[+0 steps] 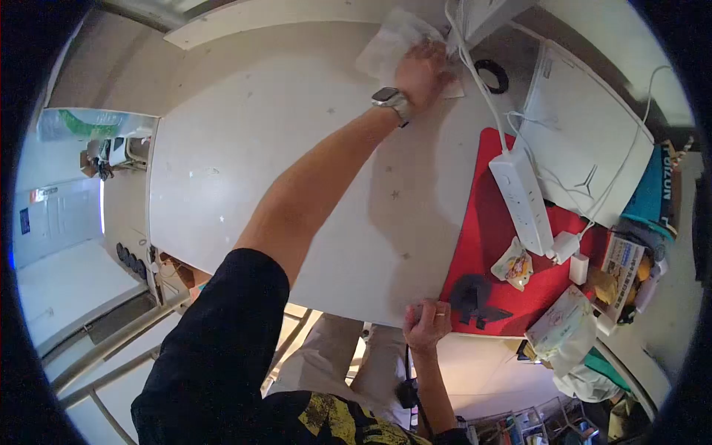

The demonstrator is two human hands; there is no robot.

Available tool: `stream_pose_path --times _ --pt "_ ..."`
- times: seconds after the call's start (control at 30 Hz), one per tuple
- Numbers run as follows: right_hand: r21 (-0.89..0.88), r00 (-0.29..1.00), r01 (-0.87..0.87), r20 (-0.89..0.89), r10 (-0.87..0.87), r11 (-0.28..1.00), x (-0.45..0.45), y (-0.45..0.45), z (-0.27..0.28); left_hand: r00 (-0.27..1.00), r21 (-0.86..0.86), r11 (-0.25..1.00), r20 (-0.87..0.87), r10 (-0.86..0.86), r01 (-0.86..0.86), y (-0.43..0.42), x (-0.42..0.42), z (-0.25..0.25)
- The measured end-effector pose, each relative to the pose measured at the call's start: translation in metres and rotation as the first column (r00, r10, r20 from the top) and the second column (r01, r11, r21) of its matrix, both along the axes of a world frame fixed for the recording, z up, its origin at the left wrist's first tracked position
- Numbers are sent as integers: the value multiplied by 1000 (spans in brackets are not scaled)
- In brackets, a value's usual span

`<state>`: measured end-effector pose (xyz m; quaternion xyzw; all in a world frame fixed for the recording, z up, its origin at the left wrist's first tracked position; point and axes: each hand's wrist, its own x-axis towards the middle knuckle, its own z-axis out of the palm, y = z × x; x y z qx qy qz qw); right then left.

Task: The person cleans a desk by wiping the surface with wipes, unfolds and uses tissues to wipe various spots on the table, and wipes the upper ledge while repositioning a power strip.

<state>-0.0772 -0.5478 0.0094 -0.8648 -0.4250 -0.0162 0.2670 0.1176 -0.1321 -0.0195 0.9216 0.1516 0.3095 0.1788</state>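
At the far side of the white tabletop (297,163), my left hand (424,74), with a watch on its wrist, is closed over a crumpled white tissue (382,52). Tissue sticks out on both sides of the hand; most of the fingers are hidden or blurred. A black ring (492,76) lies just right of it. My right hand (427,324), wearing a ring, rests with curled fingers at the table's near edge. What it holds, if anything, cannot be made out. Beside it lies a dark grey, flat-looking object (472,297), partly on the red mat (475,230).
A white power strip (521,200) with its cable crosses the red mat. Nearby lie a small wrapped packet (513,265), a white plug adapter (564,247) and a large white panel-like device (582,126). Boxes (621,271) and bags crowd the right edge. Small stars mark the tabletop.
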Motion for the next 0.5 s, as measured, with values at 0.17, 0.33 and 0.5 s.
stream_pose_path --times 0.17,0.33,0.5 --pt "28 1000 -6 2 6 1000 -1 0 -2 976 -124 972 -117 186 -200 8 5 16" --pt "83 1000 -4 6 4 997 0 5 2 955 -133 966 169 243 -222 33 -55 33" --pt "42 1000 -6 -3 6 999 -1 4 5 860 -342 891 308 407 -299 20 -39 35"
